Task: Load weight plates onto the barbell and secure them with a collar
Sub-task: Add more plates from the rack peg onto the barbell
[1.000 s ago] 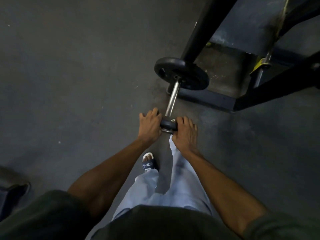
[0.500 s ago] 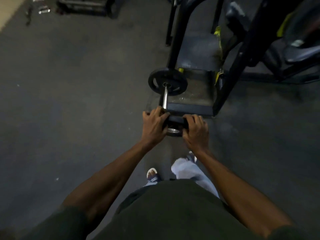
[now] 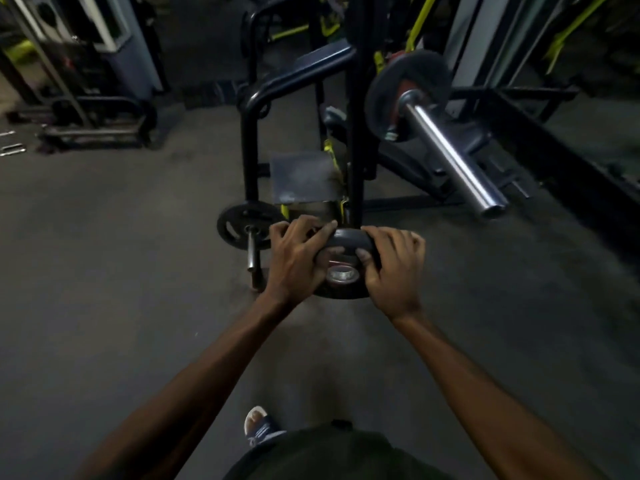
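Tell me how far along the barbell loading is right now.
Done: one plate already sits at the inner end of the barbell sleeve. In hand: the left hand and right hand both grip a small plate, held off the bar. Left: slide it onto the bare sleeve and fit a collar; I can't see one.

I see open grey rubber floor (image 3: pixel 104 271) to the left and right of my hands. Straight ahead the black steel rack upright (image 3: pixel 356 133) blocks the way, just behind the plate I hold. At upper right the long chrome barbell sleeve (image 3: pixel 450 150) juts toward me; low left, a short steel peg carrying a small black plate (image 3: pixel 235 226) stands close.
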